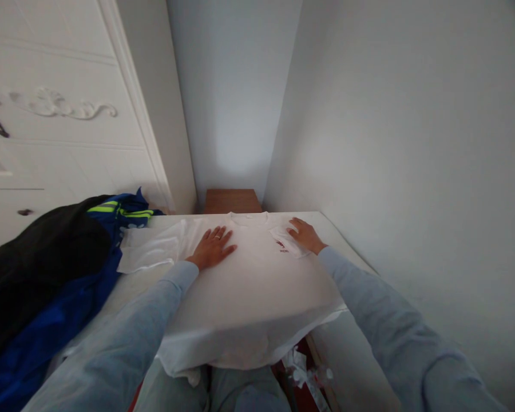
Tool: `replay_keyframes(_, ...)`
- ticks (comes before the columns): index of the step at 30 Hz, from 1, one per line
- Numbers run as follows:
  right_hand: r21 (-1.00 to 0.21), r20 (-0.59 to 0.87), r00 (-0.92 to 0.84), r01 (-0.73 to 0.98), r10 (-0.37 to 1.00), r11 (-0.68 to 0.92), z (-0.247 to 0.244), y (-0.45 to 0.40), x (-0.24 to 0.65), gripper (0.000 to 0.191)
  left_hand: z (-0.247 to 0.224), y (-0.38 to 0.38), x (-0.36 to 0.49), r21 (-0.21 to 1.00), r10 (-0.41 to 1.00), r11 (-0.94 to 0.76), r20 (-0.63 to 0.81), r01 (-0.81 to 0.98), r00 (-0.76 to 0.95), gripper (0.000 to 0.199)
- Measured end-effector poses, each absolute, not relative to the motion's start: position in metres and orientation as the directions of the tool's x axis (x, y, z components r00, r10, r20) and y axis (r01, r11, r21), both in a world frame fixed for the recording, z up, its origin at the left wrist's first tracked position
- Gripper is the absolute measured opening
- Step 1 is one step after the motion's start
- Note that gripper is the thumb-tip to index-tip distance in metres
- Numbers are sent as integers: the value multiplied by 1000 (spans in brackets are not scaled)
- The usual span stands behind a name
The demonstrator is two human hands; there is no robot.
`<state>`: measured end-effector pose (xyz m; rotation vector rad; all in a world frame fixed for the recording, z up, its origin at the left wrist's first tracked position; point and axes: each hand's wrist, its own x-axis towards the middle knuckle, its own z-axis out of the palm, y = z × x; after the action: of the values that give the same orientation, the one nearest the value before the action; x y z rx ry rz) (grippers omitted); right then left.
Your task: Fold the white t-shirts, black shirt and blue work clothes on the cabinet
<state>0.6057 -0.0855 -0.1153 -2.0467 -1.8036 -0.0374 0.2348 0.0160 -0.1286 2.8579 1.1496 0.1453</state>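
A white T-shirt (pixel 253 274) lies spread over the white table, its neckline at the far edge and its hem hanging over the near edge. My left hand (pixel 213 247) rests flat on the shirt's left shoulder area, fingers spread. On the right, my right hand (pixel 306 234) touches the sleeve area beside a small dark red print, its fingers apart and slightly bent. The left sleeve (pixel 154 246) stretches out to the left. The right sleeve lies folded inward over the body, partly under my right hand.
Blue and black clothing (pixel 81 246) is heaped at the left. Behind it stands a white cabinet (pixel 68 143). A brown wooden surface (pixel 232 201) sits beyond the table (pixel 347 246), with a grey wall close on the right. Clear plastic (pixel 302 369) lies below the near edge.
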Motion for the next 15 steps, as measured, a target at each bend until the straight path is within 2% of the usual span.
replay_keyframes(4,-292,233,218,945,948,-146,-133,-62,612,40,-129,15,234,92,692,-721,63,687,719,75)
replay_keyframes(9,-212,216,206,964,954,-161,-150,-56,628,45,-127,13,235,96,690,-723,58,684,721,77)
replay_keyframes(15,-175,142,229,963,963,-204,-157,-50,635,51,-128,13,235,138,693,-720,79,680,717,75)
